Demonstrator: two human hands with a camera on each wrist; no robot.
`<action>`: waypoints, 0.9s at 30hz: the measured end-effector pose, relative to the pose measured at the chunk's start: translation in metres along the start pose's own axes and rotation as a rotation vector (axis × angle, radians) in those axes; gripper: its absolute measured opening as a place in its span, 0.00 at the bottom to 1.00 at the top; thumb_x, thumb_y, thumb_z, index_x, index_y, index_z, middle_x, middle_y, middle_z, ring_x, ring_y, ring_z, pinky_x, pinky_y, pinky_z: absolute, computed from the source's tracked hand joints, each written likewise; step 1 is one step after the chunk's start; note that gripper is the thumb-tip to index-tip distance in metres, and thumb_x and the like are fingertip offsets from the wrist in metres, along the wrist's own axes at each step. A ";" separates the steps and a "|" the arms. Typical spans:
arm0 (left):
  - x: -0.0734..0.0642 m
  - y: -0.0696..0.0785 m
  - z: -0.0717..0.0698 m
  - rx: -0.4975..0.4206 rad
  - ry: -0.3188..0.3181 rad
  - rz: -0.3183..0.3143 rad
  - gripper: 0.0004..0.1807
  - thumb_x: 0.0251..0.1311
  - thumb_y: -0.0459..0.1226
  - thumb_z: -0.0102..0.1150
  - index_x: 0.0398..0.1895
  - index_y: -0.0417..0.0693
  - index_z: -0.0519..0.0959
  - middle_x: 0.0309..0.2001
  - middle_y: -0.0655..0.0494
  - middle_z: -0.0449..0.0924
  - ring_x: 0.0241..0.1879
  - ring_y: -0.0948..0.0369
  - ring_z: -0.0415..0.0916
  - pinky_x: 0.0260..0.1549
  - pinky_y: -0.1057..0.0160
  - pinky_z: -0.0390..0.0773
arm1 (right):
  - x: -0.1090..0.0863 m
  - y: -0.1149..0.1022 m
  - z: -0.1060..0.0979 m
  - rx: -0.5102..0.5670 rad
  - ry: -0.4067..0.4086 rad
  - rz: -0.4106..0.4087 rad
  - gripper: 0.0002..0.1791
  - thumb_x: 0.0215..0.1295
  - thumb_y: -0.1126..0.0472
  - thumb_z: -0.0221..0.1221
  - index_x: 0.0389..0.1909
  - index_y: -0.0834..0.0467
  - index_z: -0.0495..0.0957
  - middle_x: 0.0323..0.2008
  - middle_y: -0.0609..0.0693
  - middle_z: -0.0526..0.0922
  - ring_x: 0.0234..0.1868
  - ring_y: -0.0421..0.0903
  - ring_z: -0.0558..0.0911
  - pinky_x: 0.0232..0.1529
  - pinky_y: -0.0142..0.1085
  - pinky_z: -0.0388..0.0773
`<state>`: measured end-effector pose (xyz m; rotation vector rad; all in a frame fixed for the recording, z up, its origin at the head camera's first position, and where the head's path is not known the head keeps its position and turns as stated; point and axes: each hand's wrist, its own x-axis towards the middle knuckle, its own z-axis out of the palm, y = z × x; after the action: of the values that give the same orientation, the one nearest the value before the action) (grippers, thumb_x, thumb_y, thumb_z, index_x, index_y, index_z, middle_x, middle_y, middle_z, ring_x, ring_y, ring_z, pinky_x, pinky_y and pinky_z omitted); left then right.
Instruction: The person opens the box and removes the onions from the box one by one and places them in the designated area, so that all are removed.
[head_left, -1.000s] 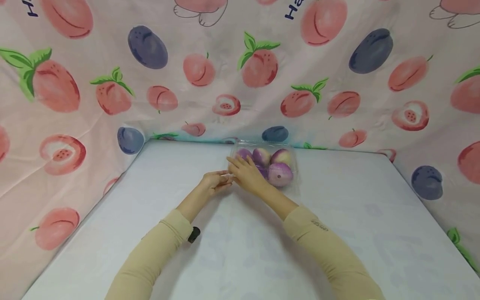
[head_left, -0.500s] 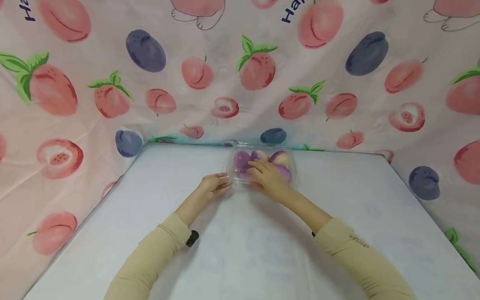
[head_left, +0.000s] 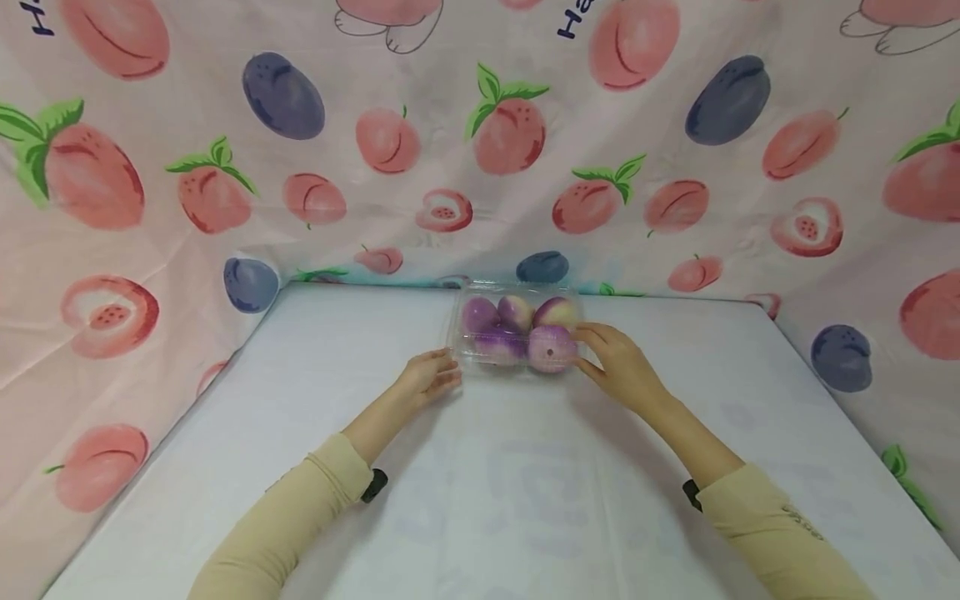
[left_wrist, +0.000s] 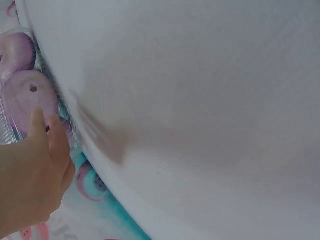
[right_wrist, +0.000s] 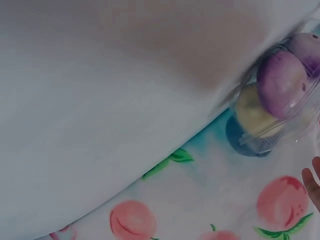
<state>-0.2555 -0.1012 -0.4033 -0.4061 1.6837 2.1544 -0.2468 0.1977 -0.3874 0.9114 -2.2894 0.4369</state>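
A clear plastic clamshell box sits at the far edge of the table with its lid down. Inside are several round purple-and-cream fruits, their kind not plain from the frames. My left hand is at the box's left front corner, fingers extended and fingertips right at its edge. At the opposite front corner, my right hand has thumb and fingers spread apart, fingertips at the box's right side. The left wrist view shows the left hand overlapping the box; only fingertips of the right hand show in its own wrist view.
A white-covered table lies under both arms. Behind it and along both sides hangs a cloth printed with peaches and plums. The box stands close to the back cloth.
My right hand has moved rightward along the front of the box, from its left front corner to its right one, uncovering the fruits. My left hand has stayed at the left corner.
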 end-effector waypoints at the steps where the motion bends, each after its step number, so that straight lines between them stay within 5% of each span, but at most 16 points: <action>1: -0.001 -0.001 0.001 0.004 -0.002 -0.005 0.26 0.71 0.30 0.38 0.71 0.34 0.52 0.67 0.33 0.57 0.66 0.43 0.60 0.63 0.58 0.67 | -0.002 0.002 -0.002 -0.004 0.002 0.001 0.19 0.45 0.66 0.71 0.40 0.65 0.78 0.43 0.61 0.81 0.47 0.59 0.80 0.51 0.53 0.76; 10: -0.008 -0.011 0.013 -0.065 -0.013 -0.111 0.26 0.72 0.35 0.40 0.70 0.34 0.54 0.65 0.34 0.60 0.64 0.41 0.64 0.61 0.53 0.70 | -0.026 0.019 -0.003 0.023 -0.043 0.075 0.17 0.49 0.65 0.69 0.39 0.65 0.76 0.39 0.58 0.82 0.46 0.58 0.80 0.49 0.52 0.76; 20: -0.009 -0.015 0.038 -0.039 -0.029 -0.142 0.22 0.72 0.35 0.40 0.64 0.32 0.64 0.62 0.33 0.68 0.61 0.40 0.68 0.58 0.51 0.73 | -0.028 0.022 0.001 0.100 -0.210 0.235 0.17 0.56 0.60 0.65 0.44 0.65 0.75 0.44 0.60 0.81 0.49 0.59 0.80 0.51 0.52 0.76; 27: -0.002 -0.018 0.055 -0.100 -0.046 -0.148 0.22 0.71 0.36 0.43 0.65 0.36 0.64 0.63 0.32 0.66 0.61 0.40 0.68 0.59 0.50 0.72 | -0.026 0.028 0.007 0.108 -0.246 0.288 0.18 0.57 0.60 0.65 0.45 0.66 0.75 0.46 0.61 0.82 0.50 0.59 0.80 0.53 0.51 0.76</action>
<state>-0.2456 -0.0441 -0.4047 -0.4894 1.4772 2.1289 -0.2551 0.2266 -0.4114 0.7199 -2.6590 0.6057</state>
